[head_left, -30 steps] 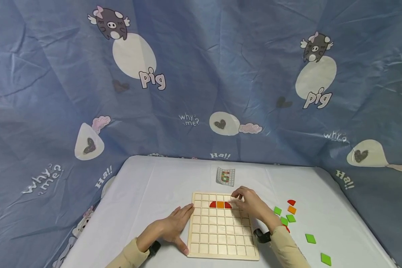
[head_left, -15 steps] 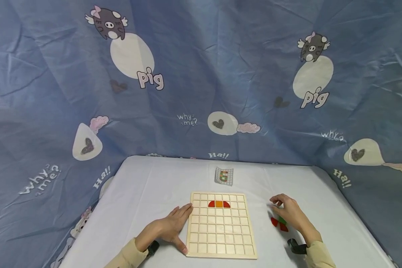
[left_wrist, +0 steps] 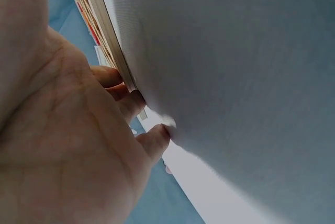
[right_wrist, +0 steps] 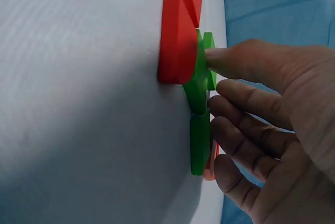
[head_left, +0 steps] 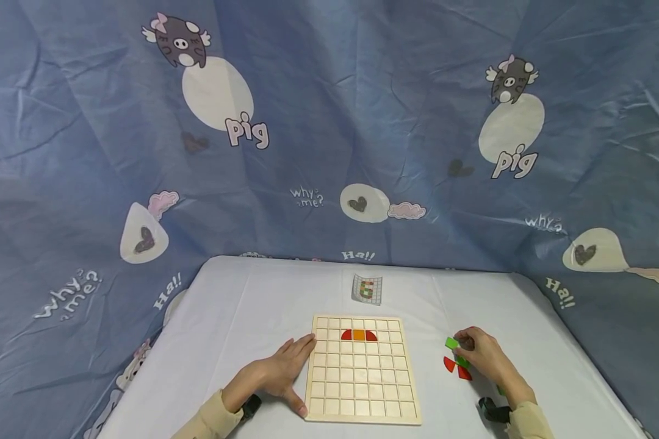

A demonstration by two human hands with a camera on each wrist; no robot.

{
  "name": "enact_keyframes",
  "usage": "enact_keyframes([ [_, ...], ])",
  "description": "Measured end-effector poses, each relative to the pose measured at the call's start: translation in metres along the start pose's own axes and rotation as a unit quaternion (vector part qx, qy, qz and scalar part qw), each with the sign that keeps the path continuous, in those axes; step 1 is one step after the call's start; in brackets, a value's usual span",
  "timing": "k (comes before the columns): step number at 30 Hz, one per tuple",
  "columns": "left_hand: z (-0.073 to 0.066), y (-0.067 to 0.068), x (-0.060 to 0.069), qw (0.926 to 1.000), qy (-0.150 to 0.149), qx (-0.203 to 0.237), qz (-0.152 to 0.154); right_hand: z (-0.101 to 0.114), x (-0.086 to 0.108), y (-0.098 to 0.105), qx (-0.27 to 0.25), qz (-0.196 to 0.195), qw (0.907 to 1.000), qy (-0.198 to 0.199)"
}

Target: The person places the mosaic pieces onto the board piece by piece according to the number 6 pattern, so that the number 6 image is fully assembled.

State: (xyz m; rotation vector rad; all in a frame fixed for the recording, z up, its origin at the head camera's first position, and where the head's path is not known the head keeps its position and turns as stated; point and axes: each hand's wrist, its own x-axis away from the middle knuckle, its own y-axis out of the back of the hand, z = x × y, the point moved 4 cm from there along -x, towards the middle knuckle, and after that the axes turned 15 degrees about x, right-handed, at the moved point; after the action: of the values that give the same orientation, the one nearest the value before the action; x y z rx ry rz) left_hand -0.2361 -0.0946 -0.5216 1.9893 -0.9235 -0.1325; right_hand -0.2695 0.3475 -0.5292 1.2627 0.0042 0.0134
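- Head view, lower centre: the left hand [head_left: 282, 372], thumb spread from the fingers, at the left edge of the wooden board [head_left: 361, 390], likely light, stiff.
- Lower right: the right hand [head_left: 489, 356] is at a green tile [head_left: 451, 343]; I can't tell whether it pinches. I'd guess hard, slippery; hold opposite edges.
- Farther: a printed card [head_left: 367, 289].

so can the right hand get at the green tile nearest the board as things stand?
Likely yes: in the head view that green tile lies right by the right hand, with nothing seen on top of it or blocking the way. Whether they touch, I can't tell.
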Motion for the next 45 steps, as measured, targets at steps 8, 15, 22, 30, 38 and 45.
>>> enact_keyframes([
  [8,0.001,-0.002,0.001,1.0000,0.000,0.002,-0.002,0.000,0.001,-0.004,-0.009,-0.010,0.9999,0.011],
  [15,0.001,-0.002,0.000,1.0000,0.001,0.005,-0.001,0.001,0.000,-0.007,-0.004,-0.012,0.9998,0.013],
  [22,0.002,-0.002,0.000,1.0000,0.004,0.006,0.000,0.003,-0.003,-0.006,0.003,-0.016,0.9998,0.012],
  [30,0.002,-0.001,-0.001,1.0000,0.002,0.000,0.000,0.014,-0.002,0.004,0.013,-0.046,0.9984,0.030],
  [38,0.003,-0.001,-0.001,1.0000,0.003,0.000,-0.001,0.044,-0.005,0.013,0.015,-0.066,0.9941,0.084],
  [45,0.004,-0.001,-0.001,1.0000,-0.003,0.001,-0.001,0.087,-0.015,0.009,0.009,-0.084,0.9873,0.135],
])
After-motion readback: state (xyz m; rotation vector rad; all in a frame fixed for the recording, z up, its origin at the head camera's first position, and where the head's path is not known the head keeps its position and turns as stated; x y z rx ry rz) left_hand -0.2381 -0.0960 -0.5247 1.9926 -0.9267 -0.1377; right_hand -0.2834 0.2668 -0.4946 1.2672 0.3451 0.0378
